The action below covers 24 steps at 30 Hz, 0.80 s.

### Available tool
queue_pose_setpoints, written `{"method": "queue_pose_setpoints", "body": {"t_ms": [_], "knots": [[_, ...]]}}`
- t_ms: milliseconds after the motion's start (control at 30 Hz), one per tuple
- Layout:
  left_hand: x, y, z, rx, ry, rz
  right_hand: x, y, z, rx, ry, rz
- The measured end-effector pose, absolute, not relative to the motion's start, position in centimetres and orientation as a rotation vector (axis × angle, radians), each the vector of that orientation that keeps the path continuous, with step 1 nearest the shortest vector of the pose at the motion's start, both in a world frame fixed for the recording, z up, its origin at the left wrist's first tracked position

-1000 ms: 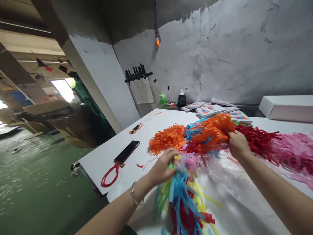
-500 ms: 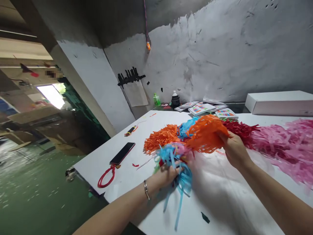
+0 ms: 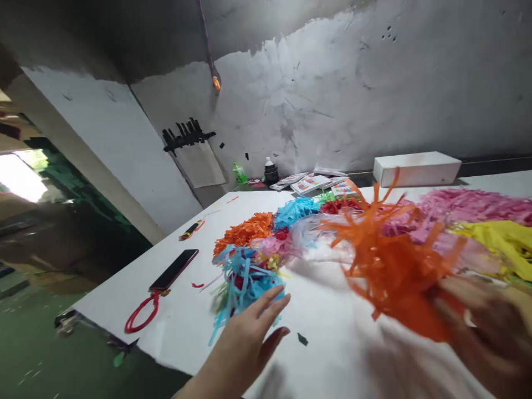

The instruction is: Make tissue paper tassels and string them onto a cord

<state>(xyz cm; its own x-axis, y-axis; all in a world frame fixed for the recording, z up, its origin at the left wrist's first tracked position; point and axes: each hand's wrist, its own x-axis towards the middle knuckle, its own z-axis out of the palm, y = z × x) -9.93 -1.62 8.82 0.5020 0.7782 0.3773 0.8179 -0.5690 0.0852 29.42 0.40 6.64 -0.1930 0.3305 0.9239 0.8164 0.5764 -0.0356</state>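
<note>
My left hand (image 3: 245,341) lies flat with the fingers (image 3: 272,296) spread and released, the tips touching the blue shredded-paper tassel bundle (image 3: 243,274) near the worktop's (image 3: 332,343) left front edge. My right hand (image 3: 490,332) is blurred at the front right; I judge it clenched on the orange paper-fringe tassel (image 3: 386,260), lifted above the worktop's middle. The tassel looks feather-light, soft and easily torn, so I'd take it by the gathered base, not the loose strips, which splay upward. Behind lie pink fringe (image 3: 469,205) and yellow paper (image 3: 505,241); a black phone with a red loop strap (image 3: 172,270) sits by the left edge
</note>
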Motion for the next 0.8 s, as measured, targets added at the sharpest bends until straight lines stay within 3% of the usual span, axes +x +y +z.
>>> {"method": "queue_pose_setpoints", "body": {"t_ms": [100,167,300,500,800], "knots": [[-4.1,-2.9,6.4,-2.685,-1.165,-0.802,27.0,-1.2,4.7,-0.844,-2.094,-0.666],[-0.1,-3.3,4.5,-2.79,-1.005,-0.758,24.8,-2.1,3.6,-0.901,-2.135,-0.596],[4.6,-2.8,2.5,-2.858,-1.092,-0.77,22.3,-3.7,2.0,-0.978,-2.037,-0.514],[2.8,-1.1,2.7,-2.796,-1.058,-0.845,25.0,-4.7,1.3,-1.096,-2.005,-0.537],[-2.6,-3.7,2.3,-2.702,-1.343,-0.426,26.4,-6.3,-2.3,-1.238,-2.177,-0.427]]}}
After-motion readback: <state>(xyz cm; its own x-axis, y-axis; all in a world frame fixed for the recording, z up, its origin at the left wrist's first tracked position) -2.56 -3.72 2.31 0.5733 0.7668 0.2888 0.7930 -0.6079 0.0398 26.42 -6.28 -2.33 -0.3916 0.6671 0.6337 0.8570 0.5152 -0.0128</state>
